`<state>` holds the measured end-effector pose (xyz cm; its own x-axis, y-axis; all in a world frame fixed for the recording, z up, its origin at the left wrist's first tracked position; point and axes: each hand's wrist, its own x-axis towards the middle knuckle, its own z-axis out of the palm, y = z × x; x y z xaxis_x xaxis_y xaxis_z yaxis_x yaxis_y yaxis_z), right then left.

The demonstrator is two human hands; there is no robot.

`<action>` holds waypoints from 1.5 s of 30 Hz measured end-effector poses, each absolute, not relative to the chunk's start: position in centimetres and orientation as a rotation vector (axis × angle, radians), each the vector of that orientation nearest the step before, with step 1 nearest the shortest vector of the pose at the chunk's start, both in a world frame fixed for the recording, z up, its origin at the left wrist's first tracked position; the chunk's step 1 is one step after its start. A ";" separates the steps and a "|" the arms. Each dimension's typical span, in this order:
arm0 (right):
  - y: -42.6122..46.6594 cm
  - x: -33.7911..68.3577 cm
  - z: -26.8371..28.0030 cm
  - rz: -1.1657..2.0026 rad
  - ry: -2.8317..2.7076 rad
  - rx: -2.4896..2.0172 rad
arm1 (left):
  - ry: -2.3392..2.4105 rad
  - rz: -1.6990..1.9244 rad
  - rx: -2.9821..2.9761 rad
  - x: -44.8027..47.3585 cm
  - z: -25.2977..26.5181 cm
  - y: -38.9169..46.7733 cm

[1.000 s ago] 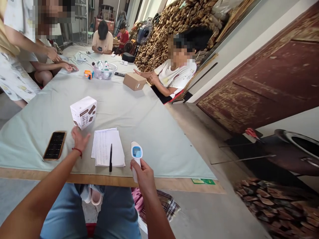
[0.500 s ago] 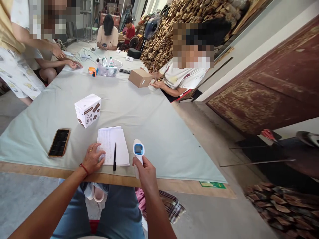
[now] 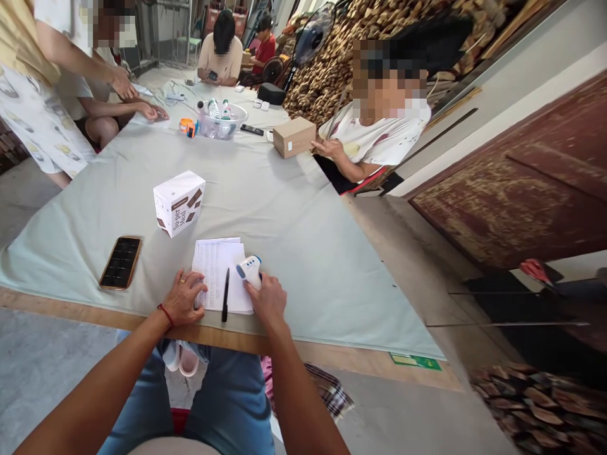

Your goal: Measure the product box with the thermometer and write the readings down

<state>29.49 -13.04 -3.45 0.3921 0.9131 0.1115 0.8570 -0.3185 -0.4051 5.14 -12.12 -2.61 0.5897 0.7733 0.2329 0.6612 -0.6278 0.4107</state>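
My right hand is closed around the handle of a white and blue infrared thermometer, which lies tilted over the right edge of the paper sheets. My left hand rests with fingers spread on the left edge of the printed sheets. Between my hands a black pen lies on the paper. Beyond the sheets stands a white box with brown pictures and lettering. To the left of my left hand lies a smartphone with a dark screen.
A pale green cloth covers the table. Farther back are a clear plastic basin with bottles, an orange tape dispenser and a cardboard box. Several people are around the table. A large woodpile rises behind.
My right hand has turned the thermometer from upright with its screen facing me to lying tilted leftward by the sheets. The view has shifted slightly. My left hand stays on the paper.
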 end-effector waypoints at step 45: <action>-17.4 23.3 -4.8 0.683 -1.222 -1.479 | 0.957 0.503 2.702 5.5 -2.9 -12.5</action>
